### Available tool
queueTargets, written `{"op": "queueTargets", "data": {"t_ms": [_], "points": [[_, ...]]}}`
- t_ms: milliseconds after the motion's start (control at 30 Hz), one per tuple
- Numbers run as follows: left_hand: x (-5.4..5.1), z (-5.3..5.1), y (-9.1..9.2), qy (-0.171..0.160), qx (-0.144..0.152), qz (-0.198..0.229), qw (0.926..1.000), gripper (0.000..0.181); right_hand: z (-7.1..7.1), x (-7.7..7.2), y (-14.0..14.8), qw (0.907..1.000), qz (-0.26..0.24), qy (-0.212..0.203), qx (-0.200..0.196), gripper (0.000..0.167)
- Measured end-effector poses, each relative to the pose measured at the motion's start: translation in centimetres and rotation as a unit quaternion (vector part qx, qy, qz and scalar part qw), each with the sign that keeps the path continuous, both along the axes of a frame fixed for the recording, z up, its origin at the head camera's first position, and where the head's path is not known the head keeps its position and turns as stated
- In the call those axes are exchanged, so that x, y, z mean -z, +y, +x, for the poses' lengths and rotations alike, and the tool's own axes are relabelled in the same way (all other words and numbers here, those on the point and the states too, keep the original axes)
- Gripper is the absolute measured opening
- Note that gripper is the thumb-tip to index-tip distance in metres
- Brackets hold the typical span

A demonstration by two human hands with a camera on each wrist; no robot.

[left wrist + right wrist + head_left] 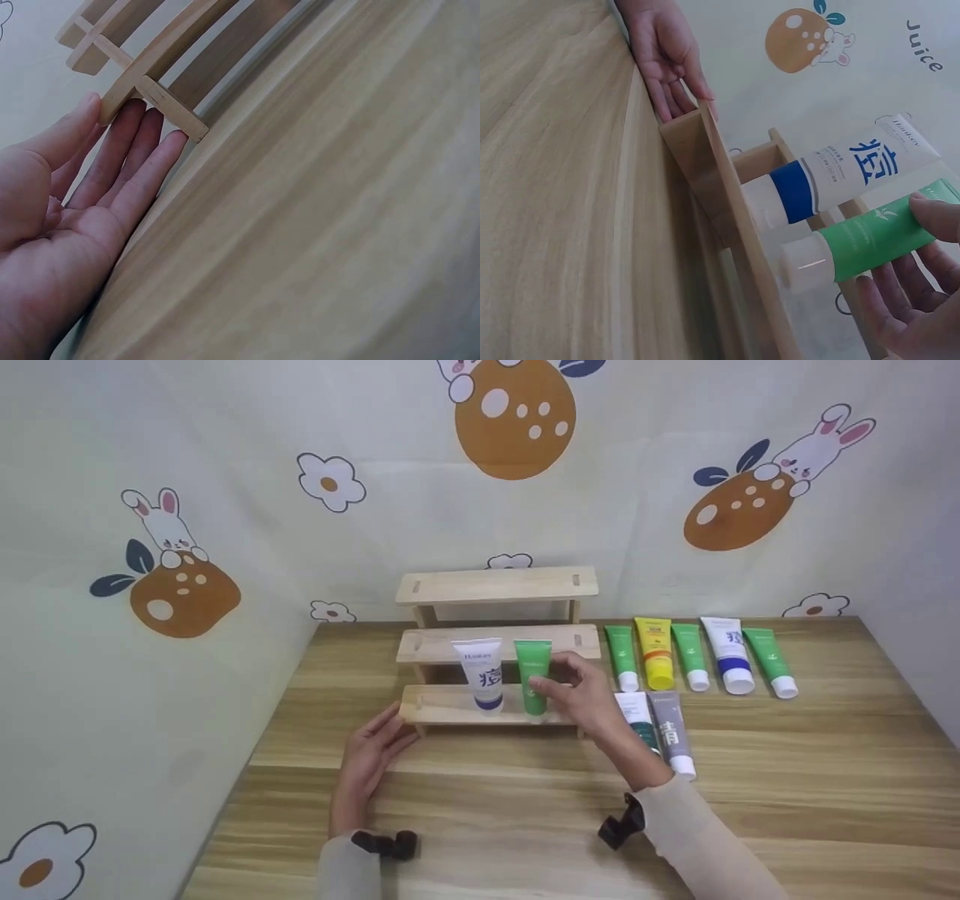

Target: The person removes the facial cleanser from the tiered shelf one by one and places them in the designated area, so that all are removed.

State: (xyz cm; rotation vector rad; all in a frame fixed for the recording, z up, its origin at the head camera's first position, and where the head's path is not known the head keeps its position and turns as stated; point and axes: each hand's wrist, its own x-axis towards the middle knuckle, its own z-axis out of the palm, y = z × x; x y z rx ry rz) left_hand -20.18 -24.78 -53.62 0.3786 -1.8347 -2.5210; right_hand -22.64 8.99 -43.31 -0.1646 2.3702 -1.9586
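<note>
A small green tube [533,675] with a white cap stands cap-down over the lowest step of a three-tier wooden stand [442,712]. My right hand [583,695] pinches it between thumb and fingers. In the right wrist view the cap [807,264] is at the step board; contact is hard to tell. Left of it, a white tube [482,675] with a blue band stands on the same step. My left hand [373,752] holds the stand's lower left end, the thumb [79,120] at the board's corner and the fingers beneath, by the leg.
On the table right of the stand lie several tubes: green ones [622,656], a yellow one [657,652] and a white-and-blue one [726,654]. Nearer lie a white-and-dark-green tube [634,711] and a grey one [671,733]. A printed curtain [390,525] hangs behind.
</note>
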Motion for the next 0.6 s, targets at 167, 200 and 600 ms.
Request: {"op": "queueTargets", "data": {"t_ms": [167, 200, 600], "points": [[0.0, 0.1, -0.1, -0.002, 0.007, -0.003, 1.0, 0.051, 0.5, -0.9, 0.8, 0.9999, -0.013, -0.008, -0.004, 0.039], [0.0, 0.1, 0.0, -0.003, 0.007, -0.001, 1.0, 0.051, 0.7, -1.2, 1.1, 0.9998, -0.015, -0.012, -0.005, 0.04], [0.0, 0.0, -0.1, 0.013, 0.011, -0.01, 0.9998, 0.053, 2.6, -3.3, 5.4, 0.9996, -0.014, -0.024, 0.013, 0.049]]}}
